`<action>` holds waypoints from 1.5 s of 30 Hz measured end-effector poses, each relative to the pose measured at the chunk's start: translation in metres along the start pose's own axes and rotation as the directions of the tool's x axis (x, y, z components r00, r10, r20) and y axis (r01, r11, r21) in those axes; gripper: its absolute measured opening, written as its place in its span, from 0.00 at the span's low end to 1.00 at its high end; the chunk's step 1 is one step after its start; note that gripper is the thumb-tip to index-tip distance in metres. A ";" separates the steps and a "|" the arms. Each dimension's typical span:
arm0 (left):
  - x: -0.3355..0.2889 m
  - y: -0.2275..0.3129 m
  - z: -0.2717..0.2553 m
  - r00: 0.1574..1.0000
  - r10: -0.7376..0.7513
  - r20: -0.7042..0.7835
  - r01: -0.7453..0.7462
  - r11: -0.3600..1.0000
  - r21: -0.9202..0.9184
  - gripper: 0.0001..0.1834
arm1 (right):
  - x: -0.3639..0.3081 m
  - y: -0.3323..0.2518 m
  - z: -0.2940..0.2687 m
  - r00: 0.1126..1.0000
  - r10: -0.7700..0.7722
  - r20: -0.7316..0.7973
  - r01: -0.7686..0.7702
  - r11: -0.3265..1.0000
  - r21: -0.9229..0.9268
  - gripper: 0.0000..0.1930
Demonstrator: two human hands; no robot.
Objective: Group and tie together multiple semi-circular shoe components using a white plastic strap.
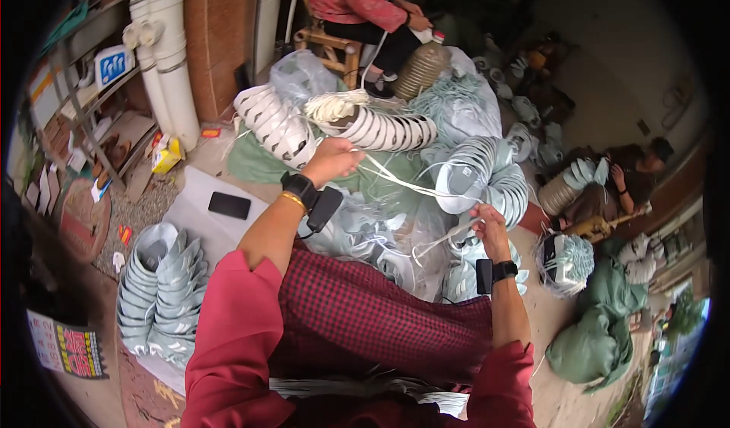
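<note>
Background shelf [95, 99] bears a blue-labelled container [114, 66]; hands [334, 162] [491, 229] stretch white cords [397, 178]

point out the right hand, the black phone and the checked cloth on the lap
Right hand [493, 227]: head view, middle of the hand
Black phone [230, 206]: head view, centre of its upward face
Checked cloth [372, 306]: head view, middle of its spread

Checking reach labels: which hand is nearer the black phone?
Left. The left hand is above and right of the black phone in the picture; the right hand is farther out to its right.
</note>
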State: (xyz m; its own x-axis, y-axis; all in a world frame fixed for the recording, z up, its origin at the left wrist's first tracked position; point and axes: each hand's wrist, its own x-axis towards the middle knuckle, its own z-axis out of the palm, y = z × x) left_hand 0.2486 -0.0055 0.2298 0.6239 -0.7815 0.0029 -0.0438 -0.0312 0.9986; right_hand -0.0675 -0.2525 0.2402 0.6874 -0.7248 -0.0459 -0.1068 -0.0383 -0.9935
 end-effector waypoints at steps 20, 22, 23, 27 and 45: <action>0.020 -0.009 0.028 0.980 -0.150 0.132 0.134 0.983 0.126 0.08 | -0.039 0.032 -0.060 0.993 0.036 -0.116 -0.029 0.997 0.066 0.13; 0.020 -0.007 0.022 0.987 -0.147 0.065 0.145 0.989 0.042 0.07 | -0.035 0.034 -0.061 0.995 0.034 -0.095 -0.025 0.995 0.099 0.13; 0.025 -0.013 0.017 0.988 -0.153 0.019 0.151 0.987 0.049 0.09 | -0.034 0.034 -0.059 0.996 0.016 -0.092 -0.008 0.996 0.088 0.13; 0.027 -0.017 0.015 0.988 -0.134 -0.073 0.135 0.991 0.009 0.11 | -0.029 0.036 -0.055 0.998 0.026 -0.050 -0.022 0.997 0.080 0.12; 0.033 -0.022 -0.004 0.950 -0.139 -0.280 0.100 0.984 -0.150 0.17 | -0.033 0.026 -0.046 0.997 -0.070 0.031 0.067 0.995 0.073 0.09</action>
State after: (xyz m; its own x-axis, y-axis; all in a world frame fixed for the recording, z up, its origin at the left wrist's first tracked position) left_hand 0.2738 -0.0281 0.2084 0.8174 -0.5631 -0.1214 0.1363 -0.0157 0.9905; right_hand -0.1264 -0.2615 0.2204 0.7152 -0.6986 0.0201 -0.0077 -0.0367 -0.9993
